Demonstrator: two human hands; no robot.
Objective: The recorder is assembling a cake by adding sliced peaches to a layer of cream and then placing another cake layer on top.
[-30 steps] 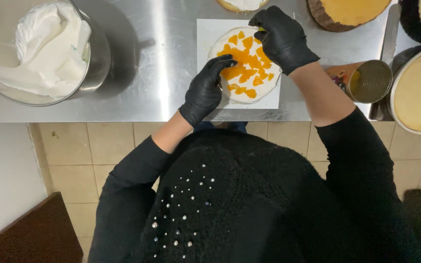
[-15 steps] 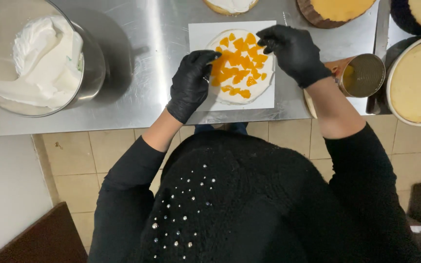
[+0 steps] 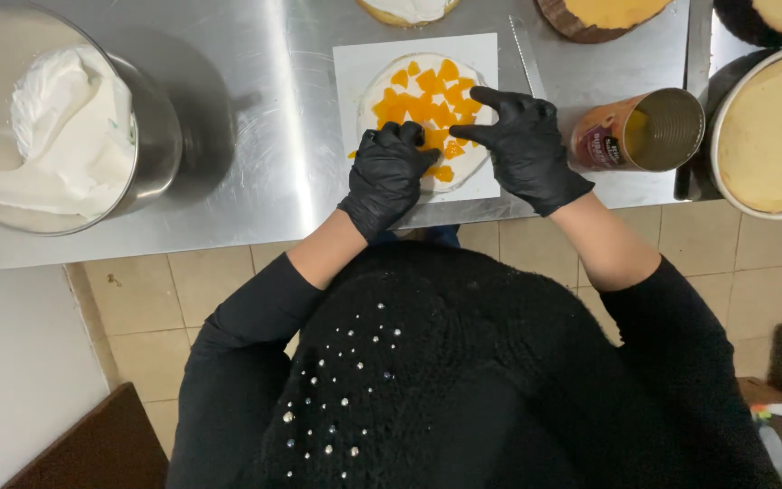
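A small round cream-covered cake (image 3: 382, 86) topped with orange fruit pieces (image 3: 427, 95) sits on a white square board (image 3: 350, 63) on the steel counter. My left hand (image 3: 389, 177), in a black glove, rests fingers down on the cake's near left edge. My right hand (image 3: 522, 145), also gloved in black, lies on the cake's near right side, index finger stretched over the fruit. Neither hand holds anything that I can see.
A large steel bowl of white cream (image 3: 56, 136) stands at the left. An opened tin can (image 3: 644, 131) lies on its side right of the board. Round sponge layers (image 3: 776, 127) are at the right, with other cakes (image 3: 604, 14) at the counter's far edge. Tiled floor lies below.
Both hands have drawn back toward the near edge of the cake and come closer together; the right hand moved from the far right side to the near right.
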